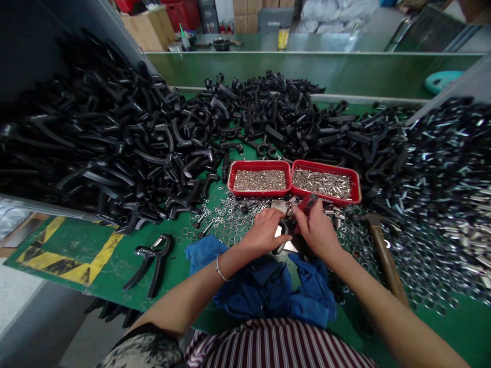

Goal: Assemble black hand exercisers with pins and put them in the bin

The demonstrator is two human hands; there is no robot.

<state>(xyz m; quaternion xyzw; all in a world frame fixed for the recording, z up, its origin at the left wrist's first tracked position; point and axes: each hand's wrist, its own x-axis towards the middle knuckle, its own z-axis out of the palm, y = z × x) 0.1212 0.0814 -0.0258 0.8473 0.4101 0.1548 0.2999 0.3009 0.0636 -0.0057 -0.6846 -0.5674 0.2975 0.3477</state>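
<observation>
My left hand (pixel 265 231) is closed on a black curved handle part (pixel 283 236), over a bare metal plate (pixel 290 247). Close beside it, my right hand (pixel 317 230) grips a red-and-black tool handle (pixel 308 201); the tool's working end is hidden. Small coil springs (pixel 338 220) lie by the right fingers. Just beyond the hands stand two red trays, the left tray (pixel 259 193) holding tiny metal pieces and the right tray (pixel 326 197) holding short metal pins. A blue cloth (pixel 257 286) is bunched below my wrists.
An assembled black hand gripper (pixel 153 263) with a spring lies at left. Black handles (pixel 164 138) are heaped left and behind. A wooden-handled hammer (pixel 385 255) rests at right among metal rings (pixel 422 286). Metal pins and tubes (pixel 452 153) pile up at far right.
</observation>
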